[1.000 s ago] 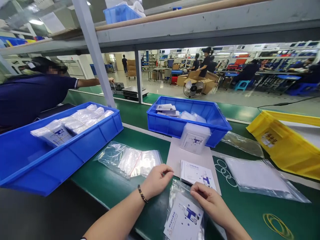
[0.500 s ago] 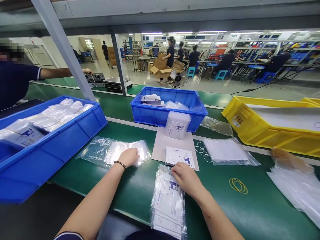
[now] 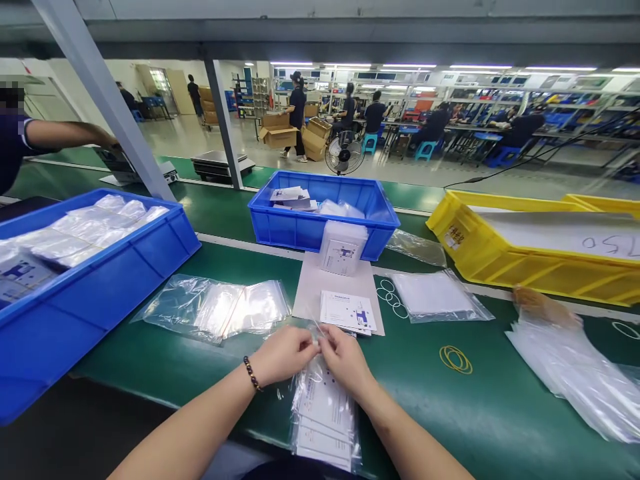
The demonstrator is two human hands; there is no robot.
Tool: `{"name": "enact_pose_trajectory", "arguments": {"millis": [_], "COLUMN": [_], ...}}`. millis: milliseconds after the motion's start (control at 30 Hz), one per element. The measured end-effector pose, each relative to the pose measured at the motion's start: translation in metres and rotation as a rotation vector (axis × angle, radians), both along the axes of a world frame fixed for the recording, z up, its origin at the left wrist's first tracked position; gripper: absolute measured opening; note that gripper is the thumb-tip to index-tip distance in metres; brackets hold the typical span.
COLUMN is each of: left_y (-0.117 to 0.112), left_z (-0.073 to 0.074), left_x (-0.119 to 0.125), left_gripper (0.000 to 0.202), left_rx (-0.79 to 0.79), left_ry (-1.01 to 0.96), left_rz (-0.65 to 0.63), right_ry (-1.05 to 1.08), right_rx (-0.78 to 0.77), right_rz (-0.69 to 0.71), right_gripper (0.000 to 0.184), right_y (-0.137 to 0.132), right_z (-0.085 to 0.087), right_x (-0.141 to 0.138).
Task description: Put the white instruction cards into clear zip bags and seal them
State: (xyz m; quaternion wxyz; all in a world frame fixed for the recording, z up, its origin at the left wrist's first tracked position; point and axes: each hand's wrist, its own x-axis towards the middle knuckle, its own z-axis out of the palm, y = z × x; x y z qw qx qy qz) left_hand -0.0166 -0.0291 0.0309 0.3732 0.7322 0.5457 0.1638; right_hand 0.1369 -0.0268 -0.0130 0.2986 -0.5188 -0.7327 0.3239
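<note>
Your left hand and right hand pinch the far edge of a clear bag stuffed with printed white cards

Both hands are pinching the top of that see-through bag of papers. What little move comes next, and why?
Probably slide the fingers along the top edge to press it shut: the left hand and right hand both pinch the mouth of the clear bag, and the printed sheets look fully inside.
</note>
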Motion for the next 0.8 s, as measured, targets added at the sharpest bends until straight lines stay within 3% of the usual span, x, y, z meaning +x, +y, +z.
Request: {"name": "enact_pose_trajectory", "arguments": {"millis": [133, 267, 367, 533, 667, 800], "left_y": [0.011, 0.018, 0.018, 0.014, 0.011, 0.010], "left_z": [-0.015, -0.028, -0.032, -0.037, -0.043, -0.042], "left_x": [0.016, 0.021, 0.021, 0.021, 0.023, 0.024], "left_gripper": [0.036, 0.031, 0.028, 0.025, 0.027, 0.027], "left_rx": [-0.169, -0.291, -0.261, -0.086, -0.062, -0.080], "left_ry": [-0.390, -0.545, -0.552, -0.563, -0.550, -0.490], "left_rz": [0.191, 0.339, 0.339, 0.309, 0.265, 0.252], "right_ry": [-0.280, -0.369, -0.280, -0.111, -0.043, -0.066], "right_rx": [0.479, 0.644, 0.594, 0.317, 0.155, 0.179], "right_rz": [0.065, 0.106, 0.108, 0.060, 0.090, 0.040], "right_gripper": [0.033, 0.038, 0.037, 0.019, 0.031, 0.038], "right_y": [0.001, 0.002, 0.001, 0.001, 0.004, 0.003], "right_z": [-0.011, -0.013, -0.006, 0.006, 0.009, 0.003], "right_x": [0.005, 0.006, 0.004, 0.006, 0.009, 0.008]}}
